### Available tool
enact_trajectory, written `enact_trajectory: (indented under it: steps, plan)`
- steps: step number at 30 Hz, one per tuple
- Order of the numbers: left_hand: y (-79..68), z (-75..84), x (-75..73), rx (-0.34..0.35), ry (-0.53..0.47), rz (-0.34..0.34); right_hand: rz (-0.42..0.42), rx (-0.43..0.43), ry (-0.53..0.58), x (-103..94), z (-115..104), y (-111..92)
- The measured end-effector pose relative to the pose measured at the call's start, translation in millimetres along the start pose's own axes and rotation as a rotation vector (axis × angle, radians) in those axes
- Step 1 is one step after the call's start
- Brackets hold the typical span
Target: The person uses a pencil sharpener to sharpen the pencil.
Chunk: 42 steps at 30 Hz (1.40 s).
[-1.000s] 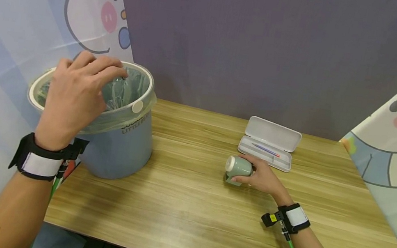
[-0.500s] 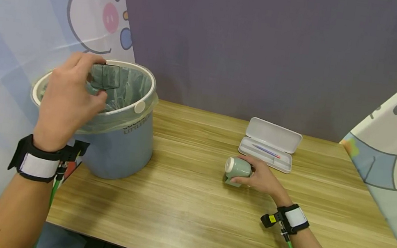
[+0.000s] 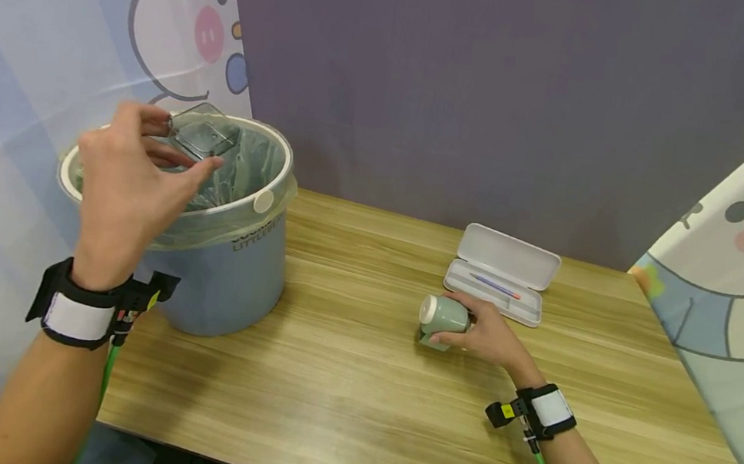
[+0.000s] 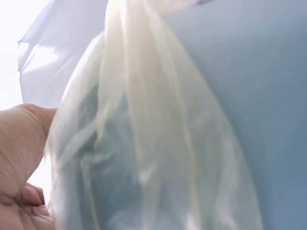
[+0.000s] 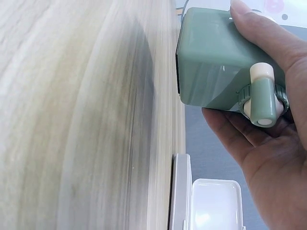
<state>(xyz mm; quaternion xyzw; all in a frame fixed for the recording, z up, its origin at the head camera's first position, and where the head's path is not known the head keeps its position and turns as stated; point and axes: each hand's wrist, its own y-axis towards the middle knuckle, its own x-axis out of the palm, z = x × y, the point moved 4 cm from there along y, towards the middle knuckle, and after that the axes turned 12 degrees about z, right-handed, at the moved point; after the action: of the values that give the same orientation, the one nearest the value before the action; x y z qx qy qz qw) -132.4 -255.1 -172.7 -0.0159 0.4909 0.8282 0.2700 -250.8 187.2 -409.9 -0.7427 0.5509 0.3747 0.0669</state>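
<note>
My left hand (image 3: pixel 131 175) pinches a small clear plastic tray (image 3: pixel 204 135), like a sharpener's shavings drawer, between thumb and fingers. It is tilted over the mouth of the blue bin (image 3: pixel 217 298). In the left wrist view the pale bin liner (image 4: pixel 148 120) fills the middle and hides the tray; part of the hand shows at the left edge. My right hand (image 3: pixel 488 335) grips a green crank pencil sharpener (image 3: pixel 445 314) low over the table. The right wrist view shows its boxy body (image 5: pixel 211 57) and crank handle (image 5: pixel 263 100), with thumb and fingers on opposite sides.
Behind the right hand, a white pencil case (image 3: pixel 511 257) lies open on the wooden table (image 3: pixel 326 381), holding a blue-and-red pencil (image 3: pixel 494 286). A grey wall (image 3: pixel 444 101) rises behind. Printed cloths hang at the left and right sides.
My left hand has turned and lifted slightly, bringing the clear tray into view from behind the fingers and changing its tilt. The right hand and sharpener have stayed put.
</note>
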Motion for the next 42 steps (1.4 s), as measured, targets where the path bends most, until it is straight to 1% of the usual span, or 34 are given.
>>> enact_trajectory:
  steps: [4, 7, 8, 10, 14, 16, 19, 21, 23, 26, 28, 30, 33, 38, 42]
  plan:
    - [-2.8, 5.5, 6.0, -0.036, -0.045, 0.005, 0.003, 0.01, -0.017, -3.4, -0.5, -2.7]
    - [-6.6, 15.1, 11.5, -0.042, -0.104, 0.003, 0.012, 0.01, -0.029, -8.1, -1.4, -4.5]
    - [-8.1, 19.3, 14.0, -0.038, -0.125, 0.003, 0.016, 0.009, -0.03, -9.6, -1.9, -5.0]
    - [-11.9, 28.3, 20.1, -0.001, -0.163, 0.008, 0.023, 0.004, -0.035, -12.3, -2.8, -5.8]
    - [-23.8, 48.0, 36.9, 0.062, -0.232, -0.013, 0.027, 0.002, -0.034, -16.6, -3.7, -7.0]
    - [-32.0, 58.5, 46.9, 0.082, -0.275, -0.039, 0.027, 0.007, -0.034, -17.9, -3.8, -7.7]
    - [-46.9, 75.1, 63.9, 0.111, -0.336, -0.096, 0.036, 0.022, -0.031, -19.7, -3.9, -9.3]
    - [-58.2, 84.3, 77.7, 0.132, -0.382, -0.16, 0.043, 0.03, -0.031, -20.4, -3.7, -10.1]
    - [-70.2, 89.5, 92.4, 0.121, -0.41, -0.24, 0.049, 0.033, -0.028, -19.9, -3.6, -9.7]
    - [-87.9, 88.7, 116.4, 0.063, -0.447, -0.384, 0.054, 0.033, -0.024, -17.7, -3.3, -7.7]
    - [-99.1, 84.2, 132.2, 0.005, -0.471, -0.474, 0.059, 0.032, -0.021, -16.4, -4.7, -6.6]
    - [-110.0, 77.6, 146.7, -0.041, -0.489, -0.549, 0.063, 0.031, -0.016, -15.7, -6.6, -5.9]
    - [-126.2, 66.5, 164.7, -0.097, -0.498, -0.645, 0.072, 0.033, -0.02, -15.3, -8.9, -6.1]
    - [-152.4, 49.9, 184.8, -0.169, -0.497, -0.786, 0.088, 0.057, -0.011, -15.1, -9.2, -7.4]
    - [-167.7, 38.3, 194.3, -0.229, -0.501, -0.857, 0.104, 0.081, 0.026, -14.0, -7.8, -7.3]
